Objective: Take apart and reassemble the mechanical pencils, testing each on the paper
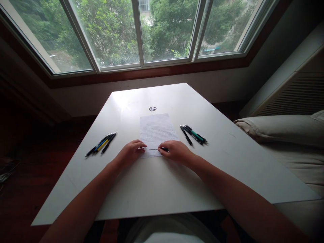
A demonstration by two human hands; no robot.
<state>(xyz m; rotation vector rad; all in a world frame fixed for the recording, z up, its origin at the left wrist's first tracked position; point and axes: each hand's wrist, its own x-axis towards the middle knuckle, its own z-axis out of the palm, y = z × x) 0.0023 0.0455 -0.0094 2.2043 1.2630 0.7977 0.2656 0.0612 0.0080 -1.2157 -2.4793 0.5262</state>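
Black is the colour in my right hand (175, 151): it's a black pen (165, 150), clamped between thumb and fingers, low over the bottom part of the paper. Out of my fingertips pokes a thin dark rod (153, 149), lying level and aimed straight across at my left hand (130, 152). And over on that side, thumb and fingers are curled in close, something tiny at their tips, too small to name; whether they're shut on it, I can't tell.

Beneath both hands, the lined sheet of paper (157, 127), covered in rows of writing too fine to read. Just beyond its top edge, a round black-and-white emblem (152, 109) on the white table (131, 189). Out to my left, a slanting bunch of pens, a yellow pen (102, 145) bright among the dark ones; out to my right, another bunch, with a green pen (199, 135) in it. Farther right, a pale cushion (283, 127); ahead, the sliding window (167, 32) and leafy trees (108, 30) outside.
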